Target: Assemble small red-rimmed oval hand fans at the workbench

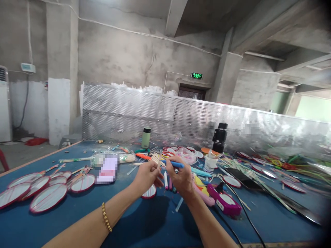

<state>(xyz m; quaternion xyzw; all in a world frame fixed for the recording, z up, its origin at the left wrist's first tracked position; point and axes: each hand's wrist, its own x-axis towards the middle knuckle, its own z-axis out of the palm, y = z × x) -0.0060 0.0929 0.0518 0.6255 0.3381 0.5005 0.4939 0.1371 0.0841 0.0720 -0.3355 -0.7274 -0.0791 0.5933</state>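
Note:
Held up between the thumb and fingers of my left hand [148, 175] is a narrow pale translucent strip [160, 155]. My right hand [180, 175] grips a blue marker pen [177, 164], its end pointing at the strip; whether they touch I cannot tell. Below the hands, a white disc with a red rim [149, 192] is partly hidden by my left hand. Several capped markers [166, 181] lie between the hands. Another pale strip [179, 204] rests on the blue table by my right wrist.
Several red-rimmed discs on sticks [48, 198] lie at left, near a phone [106, 169]. A green bottle [146, 138] and a black flask [219, 138] stand at the back before a perforated metal screen [124, 115]. Right are a white cup [210, 162], purple device [224, 199] and black cables [249, 215].

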